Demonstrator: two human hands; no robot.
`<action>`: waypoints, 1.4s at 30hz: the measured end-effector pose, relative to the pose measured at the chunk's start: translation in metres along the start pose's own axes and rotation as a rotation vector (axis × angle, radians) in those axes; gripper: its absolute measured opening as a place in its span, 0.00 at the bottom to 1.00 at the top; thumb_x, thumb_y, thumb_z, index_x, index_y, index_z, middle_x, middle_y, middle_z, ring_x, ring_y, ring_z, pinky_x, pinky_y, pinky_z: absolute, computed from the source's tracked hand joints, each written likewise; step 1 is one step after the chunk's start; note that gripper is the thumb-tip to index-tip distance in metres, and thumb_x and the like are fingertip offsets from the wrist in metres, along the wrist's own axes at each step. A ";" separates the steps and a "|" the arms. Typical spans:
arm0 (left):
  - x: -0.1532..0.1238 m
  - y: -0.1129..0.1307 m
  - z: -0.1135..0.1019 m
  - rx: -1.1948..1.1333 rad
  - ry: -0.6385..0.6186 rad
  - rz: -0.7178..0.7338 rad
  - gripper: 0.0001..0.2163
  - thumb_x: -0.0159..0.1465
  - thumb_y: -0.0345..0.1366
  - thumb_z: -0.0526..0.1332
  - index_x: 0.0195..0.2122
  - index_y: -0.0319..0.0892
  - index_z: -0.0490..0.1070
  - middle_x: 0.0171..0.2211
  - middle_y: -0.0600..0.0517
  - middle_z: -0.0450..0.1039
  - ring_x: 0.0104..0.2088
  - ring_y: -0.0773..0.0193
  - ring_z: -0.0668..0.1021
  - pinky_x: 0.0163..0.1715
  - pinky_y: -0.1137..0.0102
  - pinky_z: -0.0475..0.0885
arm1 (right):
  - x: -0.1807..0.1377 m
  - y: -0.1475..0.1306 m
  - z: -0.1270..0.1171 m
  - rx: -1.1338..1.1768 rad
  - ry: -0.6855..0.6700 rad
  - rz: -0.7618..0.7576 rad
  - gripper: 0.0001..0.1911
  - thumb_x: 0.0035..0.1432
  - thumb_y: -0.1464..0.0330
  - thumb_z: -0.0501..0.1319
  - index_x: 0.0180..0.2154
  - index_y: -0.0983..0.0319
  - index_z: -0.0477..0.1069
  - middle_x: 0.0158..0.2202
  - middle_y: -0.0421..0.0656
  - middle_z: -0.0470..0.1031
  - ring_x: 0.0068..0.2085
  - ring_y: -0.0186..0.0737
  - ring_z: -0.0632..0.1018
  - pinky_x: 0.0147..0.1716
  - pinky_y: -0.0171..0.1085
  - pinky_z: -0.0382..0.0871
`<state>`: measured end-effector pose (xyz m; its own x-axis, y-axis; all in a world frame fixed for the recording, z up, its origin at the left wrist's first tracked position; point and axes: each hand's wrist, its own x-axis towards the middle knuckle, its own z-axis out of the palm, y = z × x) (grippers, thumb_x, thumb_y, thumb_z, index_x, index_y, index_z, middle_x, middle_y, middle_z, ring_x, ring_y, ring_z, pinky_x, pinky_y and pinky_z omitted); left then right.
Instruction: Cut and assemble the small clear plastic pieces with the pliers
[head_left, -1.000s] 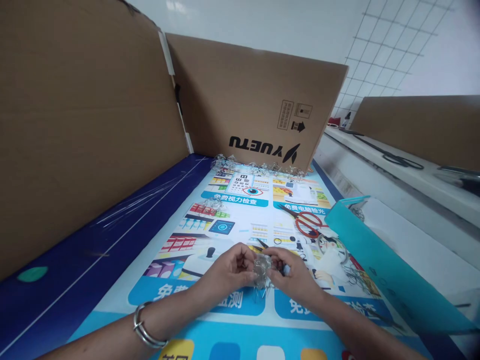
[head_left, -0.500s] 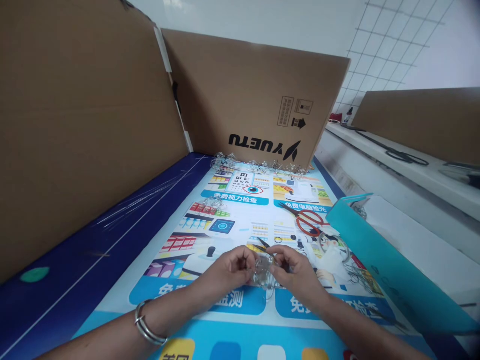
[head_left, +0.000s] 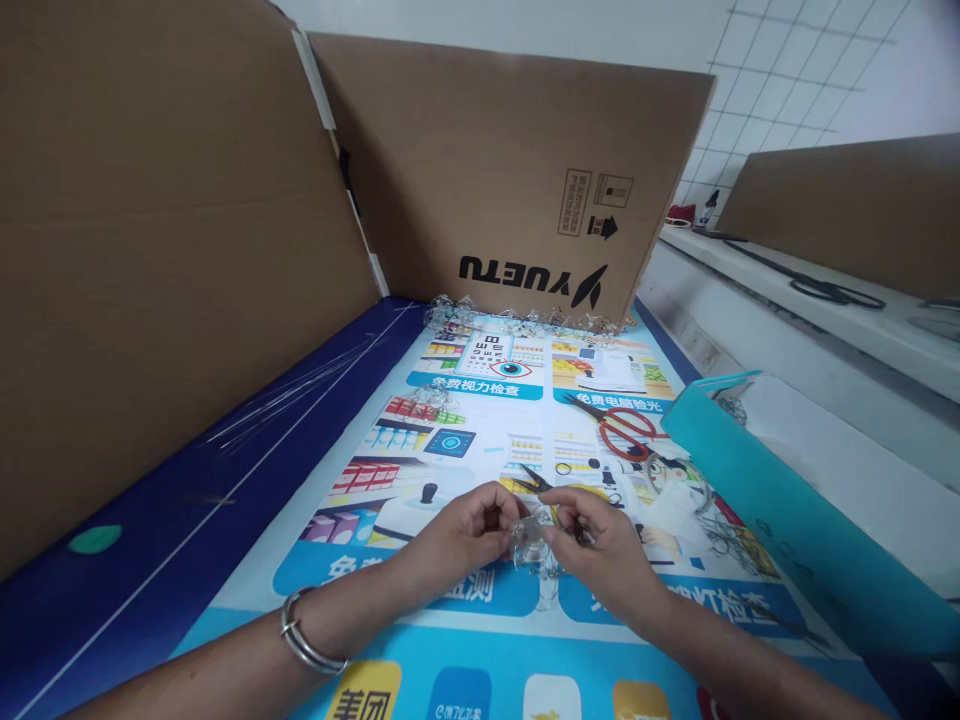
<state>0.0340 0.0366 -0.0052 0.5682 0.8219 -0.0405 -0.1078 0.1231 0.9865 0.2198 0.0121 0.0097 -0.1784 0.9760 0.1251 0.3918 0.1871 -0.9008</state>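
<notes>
A person's left hand (head_left: 480, 525) and right hand (head_left: 600, 540) are pinching a small, clear, wiry piece (head_left: 531, 545) between them at the near middle of a printed cover (head_left: 487, 425). Just beyond, a dark-tipped tool (head_left: 535, 481) is pointing left. Red-handled scissors (head_left: 606, 422) are lying farther right, near a teal box (head_left: 780, 510).

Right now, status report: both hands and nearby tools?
Left fingers and right fingers holding clear wiry bundle between them. Dark-tipped tool just beyond, partly hidden. Red-handled scissors farther off, rightward.
</notes>
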 end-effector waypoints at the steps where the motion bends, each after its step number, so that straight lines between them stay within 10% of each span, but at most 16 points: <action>1: 0.000 0.000 0.000 0.005 -0.004 0.004 0.07 0.55 0.33 0.61 0.30 0.39 0.61 0.33 0.51 0.66 0.30 0.68 0.70 0.28 0.73 0.64 | 0.000 0.000 0.000 -0.003 0.004 -0.006 0.12 0.49 0.68 0.58 0.39 0.60 0.68 0.23 0.36 0.59 0.24 0.31 0.63 0.23 0.31 0.59; 42: -0.007 0.006 0.001 0.245 -0.216 0.081 0.06 0.58 0.37 0.59 0.33 0.40 0.70 0.34 0.52 0.63 0.33 0.66 0.67 0.33 0.72 0.64 | 0.005 -0.003 0.003 0.107 -0.089 0.127 0.16 0.45 0.74 0.58 0.40 0.61 0.67 0.22 0.33 0.55 0.24 0.29 0.60 0.23 0.30 0.54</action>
<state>0.0304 0.0312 0.0014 0.7285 0.6833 0.0480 0.0250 -0.0965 0.9950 0.2152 0.0166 0.0123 -0.2145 0.9764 -0.0257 0.3187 0.0451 -0.9468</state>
